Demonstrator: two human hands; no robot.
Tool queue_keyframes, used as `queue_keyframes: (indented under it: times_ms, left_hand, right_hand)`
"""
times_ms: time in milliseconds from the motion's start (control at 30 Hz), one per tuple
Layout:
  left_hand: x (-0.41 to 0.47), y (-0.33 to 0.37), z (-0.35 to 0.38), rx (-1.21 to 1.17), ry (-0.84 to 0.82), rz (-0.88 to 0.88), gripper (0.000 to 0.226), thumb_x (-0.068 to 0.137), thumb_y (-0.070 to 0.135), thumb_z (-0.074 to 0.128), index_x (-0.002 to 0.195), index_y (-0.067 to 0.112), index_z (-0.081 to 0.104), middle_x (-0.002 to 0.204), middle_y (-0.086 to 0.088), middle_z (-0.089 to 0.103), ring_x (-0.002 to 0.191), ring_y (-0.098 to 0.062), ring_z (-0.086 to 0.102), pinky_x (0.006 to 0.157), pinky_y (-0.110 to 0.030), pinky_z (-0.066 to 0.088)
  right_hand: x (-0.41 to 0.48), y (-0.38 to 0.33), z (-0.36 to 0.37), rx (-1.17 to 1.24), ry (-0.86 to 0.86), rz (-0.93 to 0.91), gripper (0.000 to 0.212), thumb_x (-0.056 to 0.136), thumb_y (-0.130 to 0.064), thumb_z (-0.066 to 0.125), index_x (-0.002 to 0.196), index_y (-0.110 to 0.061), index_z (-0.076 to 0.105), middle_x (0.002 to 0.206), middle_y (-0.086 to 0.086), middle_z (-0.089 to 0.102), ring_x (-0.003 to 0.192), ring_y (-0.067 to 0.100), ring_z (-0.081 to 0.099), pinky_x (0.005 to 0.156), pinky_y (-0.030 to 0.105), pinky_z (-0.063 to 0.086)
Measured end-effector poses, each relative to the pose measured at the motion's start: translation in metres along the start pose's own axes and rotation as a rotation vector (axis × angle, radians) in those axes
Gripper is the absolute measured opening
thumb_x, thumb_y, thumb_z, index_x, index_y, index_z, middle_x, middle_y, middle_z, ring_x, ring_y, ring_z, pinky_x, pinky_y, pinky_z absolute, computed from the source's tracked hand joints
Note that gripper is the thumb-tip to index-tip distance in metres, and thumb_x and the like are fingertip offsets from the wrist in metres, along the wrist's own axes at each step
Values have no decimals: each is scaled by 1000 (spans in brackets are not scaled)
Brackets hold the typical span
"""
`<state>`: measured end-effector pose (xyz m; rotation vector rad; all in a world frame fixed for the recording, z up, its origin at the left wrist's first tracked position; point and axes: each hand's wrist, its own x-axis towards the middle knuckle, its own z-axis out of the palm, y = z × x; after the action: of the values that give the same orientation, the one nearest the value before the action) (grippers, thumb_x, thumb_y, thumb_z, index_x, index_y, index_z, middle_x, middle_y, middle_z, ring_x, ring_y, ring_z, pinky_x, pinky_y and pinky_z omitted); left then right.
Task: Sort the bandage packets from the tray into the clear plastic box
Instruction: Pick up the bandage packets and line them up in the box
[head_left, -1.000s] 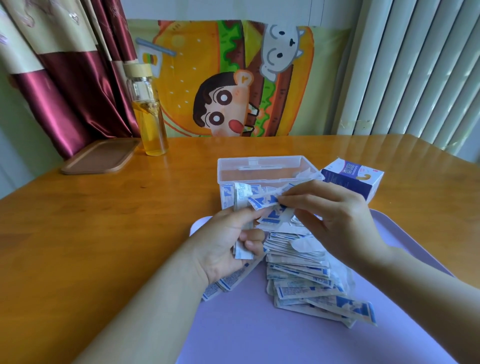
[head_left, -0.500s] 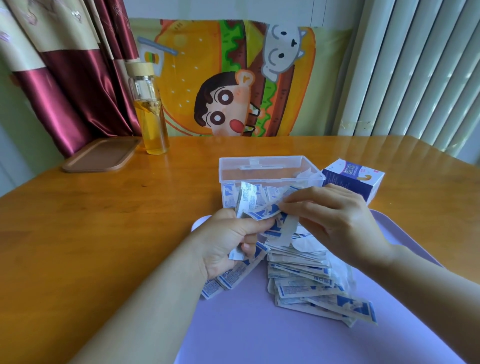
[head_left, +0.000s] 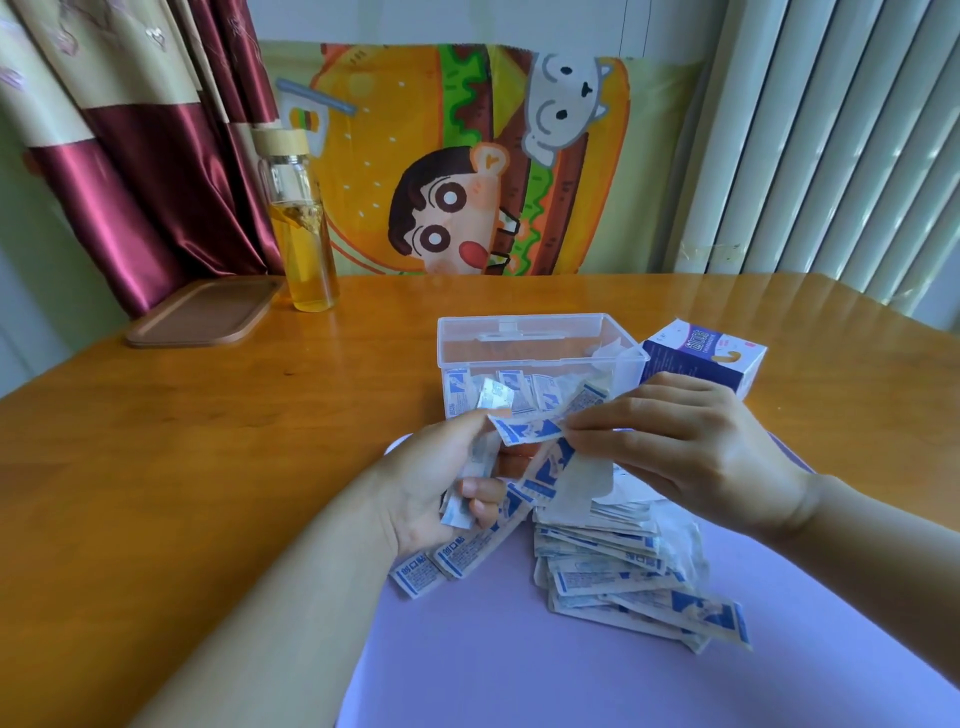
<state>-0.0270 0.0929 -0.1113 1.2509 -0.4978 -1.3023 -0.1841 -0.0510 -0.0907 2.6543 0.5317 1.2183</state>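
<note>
1 packet (head_left: 527, 430) now teased out of the bunch (head_left: 470, 499). It lies level, stretched between left hand (head_left: 441, 483) thumb and right hand (head_left: 685, 457) fingertips. 1 s ago it was buried under the right fingers (head_left: 597, 423). The 2 hands' fingertips have spread slightly apart. White strip (head_left: 582, 483) now hangs just below the right fingers.

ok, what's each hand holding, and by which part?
Left hand grips a bundle of packets mid-length; right hand pinches the right end of the top packet.
</note>
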Motion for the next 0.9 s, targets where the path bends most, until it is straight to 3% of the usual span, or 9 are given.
queue_keyframes:
  times_ms: [133,233,400,467,533,600,700,800,900]
  left_hand:
    - [-9,1,5,56,-29,8,35,77,34,65,104,12,60,88,-3,55,36,-3,25,36,-13,25]
    - [-12,0,9,101,-37,29,15,79,14,66,93,14,63,78,1,57,36,-1,24,38,-12,22]
    - [-8,0,6,75,101,93,15,83,7,65,98,8,64,65,4,59,37,-1,24,38,-13,23]
    - [-6,2,5,49,193,143,7,85,8,64,92,8,63,55,8,58,37,-2,23,38,-13,23]
    - [-2,2,4,68,268,201,6,85,10,65,91,10,64,64,4,54,37,-2,24,37,-13,24]
    - [1,-1,3,158,297,261,7,83,16,69,89,13,66,67,0,45,39,-4,26,39,-15,26]
    - [4,-5,5,415,315,275,33,71,39,74,87,10,70,56,2,46,46,-13,32,47,-20,26]
    - [6,-7,10,534,285,267,29,83,13,63,111,5,64,48,10,48,43,-7,41,45,-17,31]
    - [1,-6,13,284,231,263,29,79,16,69,106,6,67,57,4,43,49,-10,30,46,-21,23]
  right_hand:
    - [-4,6,1,-28,-92,-15,27,96,-16,49,95,-7,74,102,4,72,79,22,68,69,27,47]
    - [-5,8,1,-44,-113,-30,25,95,-16,50,96,-7,74,104,4,71,80,22,67,69,28,47]
    - [-9,4,-3,-5,-51,71,25,94,-18,52,94,-8,74,103,3,71,79,19,63,68,28,50]
    - [-7,-6,-6,128,35,382,17,90,-21,58,88,-20,74,91,-1,72,77,14,60,69,24,48]
    - [3,-18,-9,457,129,923,11,80,-31,70,69,-31,71,74,2,67,72,13,55,69,23,44]
    - [15,-27,-9,961,84,1283,23,68,-37,76,69,-15,69,79,8,68,78,16,57,78,30,40]
    - [29,-41,0,1443,16,1421,31,66,-30,67,86,-7,69,99,3,72,100,13,64,92,32,43]
    - [35,-45,12,1489,117,1503,29,72,-24,67,92,-3,67,91,6,70,81,13,64,80,25,47]
    - [36,-42,18,1389,183,1552,15,84,-18,64,81,-3,67,83,7,72,73,12,65,67,21,49]
